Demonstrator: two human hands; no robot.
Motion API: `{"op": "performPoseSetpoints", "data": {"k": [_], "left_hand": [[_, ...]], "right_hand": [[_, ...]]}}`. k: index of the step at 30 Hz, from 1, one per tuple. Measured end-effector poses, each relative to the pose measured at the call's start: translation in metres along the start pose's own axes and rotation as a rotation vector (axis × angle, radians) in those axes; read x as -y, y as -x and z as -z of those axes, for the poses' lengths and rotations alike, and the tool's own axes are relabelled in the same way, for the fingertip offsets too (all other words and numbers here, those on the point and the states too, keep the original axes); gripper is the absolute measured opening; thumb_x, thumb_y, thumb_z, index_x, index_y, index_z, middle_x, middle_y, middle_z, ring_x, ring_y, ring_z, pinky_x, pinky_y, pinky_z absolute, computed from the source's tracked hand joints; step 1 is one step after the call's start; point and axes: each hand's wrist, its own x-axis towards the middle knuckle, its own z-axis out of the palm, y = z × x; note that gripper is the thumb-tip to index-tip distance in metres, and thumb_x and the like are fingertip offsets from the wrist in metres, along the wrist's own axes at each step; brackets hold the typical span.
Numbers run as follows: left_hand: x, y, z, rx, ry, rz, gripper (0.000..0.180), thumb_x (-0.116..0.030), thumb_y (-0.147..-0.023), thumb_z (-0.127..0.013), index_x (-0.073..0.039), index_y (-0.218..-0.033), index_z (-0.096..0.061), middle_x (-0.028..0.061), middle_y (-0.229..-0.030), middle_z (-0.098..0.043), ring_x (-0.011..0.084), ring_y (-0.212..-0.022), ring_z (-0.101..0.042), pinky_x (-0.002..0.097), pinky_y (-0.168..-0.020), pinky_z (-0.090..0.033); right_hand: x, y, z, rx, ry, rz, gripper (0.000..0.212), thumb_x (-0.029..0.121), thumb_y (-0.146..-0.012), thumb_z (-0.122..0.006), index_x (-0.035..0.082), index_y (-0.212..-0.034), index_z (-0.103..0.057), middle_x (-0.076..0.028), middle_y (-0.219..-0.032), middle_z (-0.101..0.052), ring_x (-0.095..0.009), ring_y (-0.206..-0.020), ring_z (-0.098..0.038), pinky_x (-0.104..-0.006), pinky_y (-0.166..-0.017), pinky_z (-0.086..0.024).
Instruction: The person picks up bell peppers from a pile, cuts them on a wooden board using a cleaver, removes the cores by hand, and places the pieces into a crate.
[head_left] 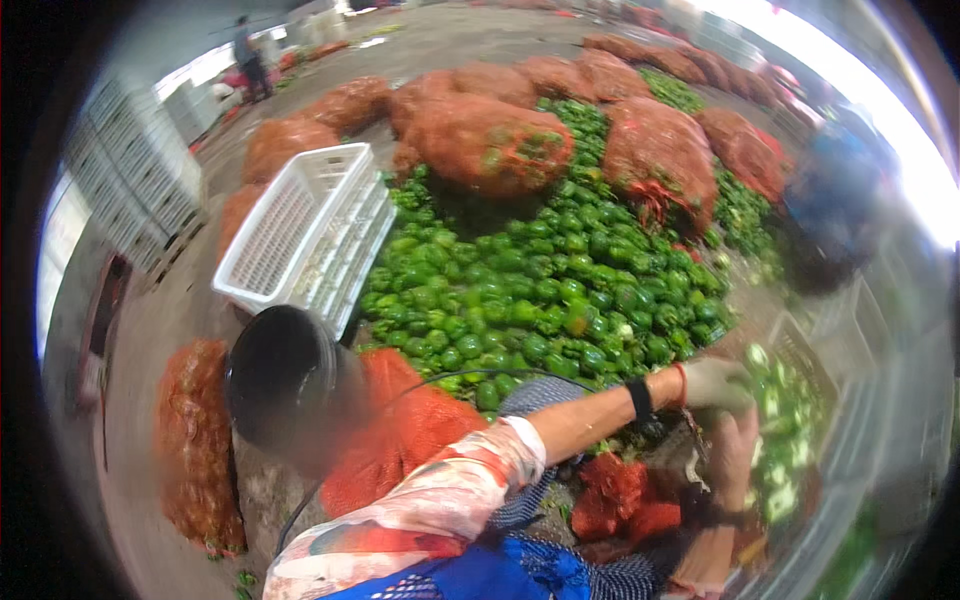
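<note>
Both hands are meeting near 4 o'clock, beside a crate of green-and-white pieces; fingers unreadable.

The gloved left hand (720, 385) is overlapping the right hand (736, 428); blur is hiding the fingertips, so cannot tell whether either is spread, pressed together or pinching anything. The green-and-white pieces (785, 435) are lying just off the hands at 3–4 o'clock, in the crate (818, 368). Judgement: the overlap could be making one hand bump the other and lose any piece it holds. Red netting (622, 500) is bunching at 7–8 o'clock of the hands; a foot or wrist could be snagging there. Loose green peppers (600, 285) are spreading at 10 o'clock, close to the patterned trouser leg (545, 395); a shifting knee could be bruising or scattering them.
</note>
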Motion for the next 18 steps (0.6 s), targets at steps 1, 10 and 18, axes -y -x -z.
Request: {"op": "performPoseSetpoints", "data": {"k": [1, 10, 18], "left_hand": [[0.001, -0.001, 0.003, -0.01, -0.129, -0.044, 0.055, -0.043, -0.085, -0.062, -0.008, -0.127, -0.057, 0.0147, -0.132, -0.054, 0.026, -0.119, -0.053, 0.036, -0.101, -0.043], [0.02, 0.0, -0.012, 0.017, 0.705, 0.154, 0.032, -0.032, -0.098, -0.049, -0.007, -0.114, -0.06, 0.0042, -0.107, -0.063, 0.0138, -0.097, -0.061, 0.0289, -0.081, -0.051], [0.033, -0.031, -0.01, -0.027, -0.185, -0.343, 0.026, -0.014, -0.094, -0.047, -0.005, -0.115, -0.06, 0.0101, -0.118, -0.063, 0.0209, -0.109, -0.06, 0.0321, -0.086, -0.052]], "right_hand": [[0.003, 0.002, -0.001, 0.0, 0.045, 0.011, 0.051, 0.018, -0.085, -0.065, 0.002, -0.129, -0.045, -0.007, -0.113, -0.058, -0.017, -0.098, -0.057, -0.0287, -0.085, -0.047], [-0.001, 0.008, 0.012, 0.007, 0.08, -0.054, 0.04, 0.021, -0.087, -0.067, 0.003, -0.119, -0.052, 0.0, -0.096, -0.059, -0.007, -0.078, -0.054, -0.0218, -0.067, -0.045], [0.004, 0.011, 0.015, 0.057, -0.135, -0.054, 0.061, 0.011, -0.084, -0.065, 0.0, -0.138, -0.039, -0.01, -0.124, -0.052, -0.014, -0.096, -0.056, -0.0281, -0.081, -0.048]]}}
